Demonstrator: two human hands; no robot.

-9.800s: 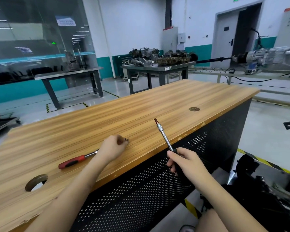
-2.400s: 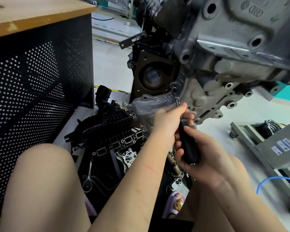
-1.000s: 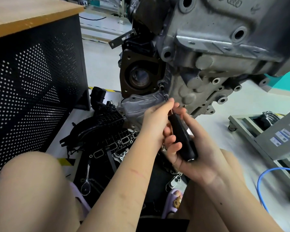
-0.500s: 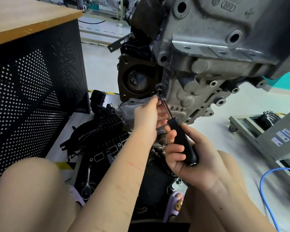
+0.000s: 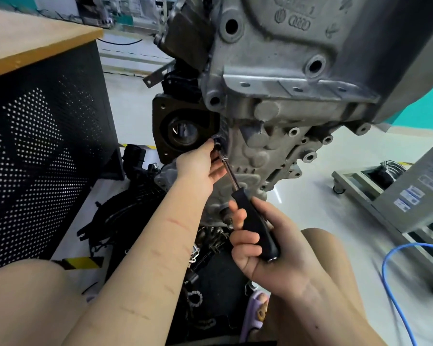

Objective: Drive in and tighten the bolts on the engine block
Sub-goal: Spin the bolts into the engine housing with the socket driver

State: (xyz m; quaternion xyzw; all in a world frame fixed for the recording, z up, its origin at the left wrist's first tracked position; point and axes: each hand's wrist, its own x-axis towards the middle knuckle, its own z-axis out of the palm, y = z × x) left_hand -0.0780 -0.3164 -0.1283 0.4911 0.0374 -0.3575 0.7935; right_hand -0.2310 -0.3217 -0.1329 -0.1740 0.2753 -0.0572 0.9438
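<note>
We looked down from a head-worn camera at two bare hands working on the underside of a grey metal engine block [image 5: 280, 103], which hung above and just beyond both hands. Our right hand [image 5: 263, 248] was wrapped around the black handle of a screwdriver [image 5: 254, 221], fingers curled on one side and thumb on the other, with the butt of the handle seated against the palm. From that hand the thin metal shaft slanted up and to the left, ending at a bolt [image 5: 217, 144] set in the edge of the engine block.

Our left hand [image 5: 198, 168] was raised just above and to the left of the right one, its back toward us. Its fingertips reached up to the bolt and the tip of the shaft; we could not tell whether they pinched the bolt or only steadied it, since the fingers were mostly hidden behind the hand. Directly left of those fingertips sat a dark square plate [image 5: 183, 128] with a round opening, fixed to the engine.

Below the left forearm, dark plastic and metal engine parts [image 5: 133, 211] lay heaped on the floor. Far to the left of both hands stood a workbench with a wooden top [image 5: 30, 43] and a black perforated side panel [image 5: 40, 151]. To the right of the right hand, a blue cable [image 5: 395, 290] looped across the pale floor beside a grey metal cart [image 5: 395, 196]. Our bare knees framed the bottom of the view.
</note>
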